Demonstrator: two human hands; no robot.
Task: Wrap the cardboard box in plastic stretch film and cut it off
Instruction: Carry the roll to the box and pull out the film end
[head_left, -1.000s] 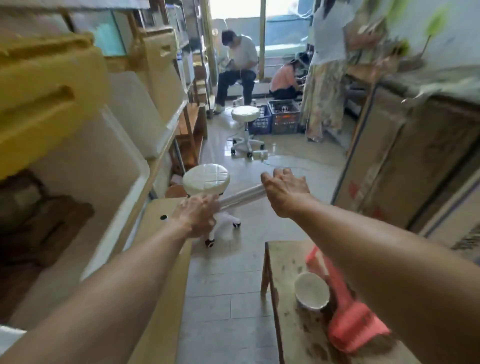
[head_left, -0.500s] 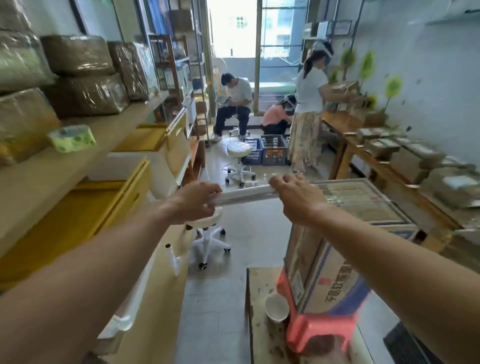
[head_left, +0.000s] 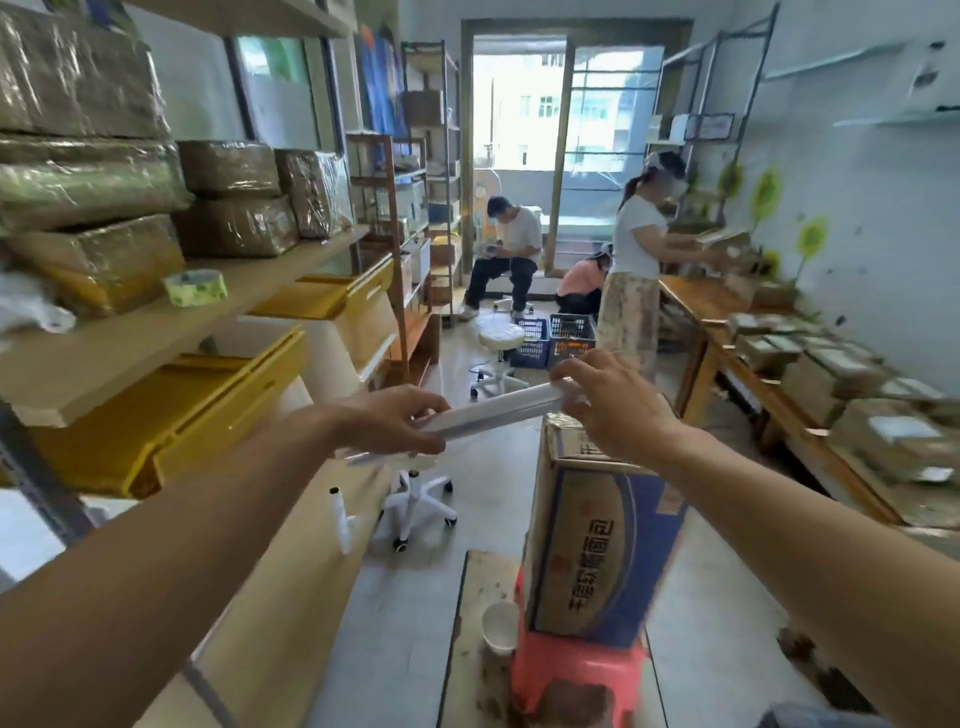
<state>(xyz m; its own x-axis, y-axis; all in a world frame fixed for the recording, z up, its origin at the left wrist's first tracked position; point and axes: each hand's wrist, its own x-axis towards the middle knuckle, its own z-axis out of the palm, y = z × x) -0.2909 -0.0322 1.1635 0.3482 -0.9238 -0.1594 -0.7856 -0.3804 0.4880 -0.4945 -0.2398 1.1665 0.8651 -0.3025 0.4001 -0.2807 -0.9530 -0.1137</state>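
Note:
A roll of clear stretch film (head_left: 493, 410) is held level in front of me, above the box's top. My left hand (head_left: 389, 423) grips its left end and my right hand (head_left: 608, 400) grips its right end. Below it, a tall cardboard box (head_left: 597, 545) with a blue printed face stands upright on a pink plastic stool (head_left: 576, 675). Whether a sheet of film runs from the roll to the box is too blurred to tell.
The stool stands on a stained wooden board (head_left: 478, 649) beside a white cup (head_left: 500, 626). Shelves of wrapped parcels (head_left: 234, 197) and yellow bins (head_left: 171, 415) line the left. A white swivel stool (head_left: 415, 493) stands ahead. Three people (head_left: 634, 270) work at the far end by a bench (head_left: 769, 395).
My view has risen from the floor toward the room. Both hands kept hold of the roll and lifted it to just above the box's top; the box has come fully into sight.

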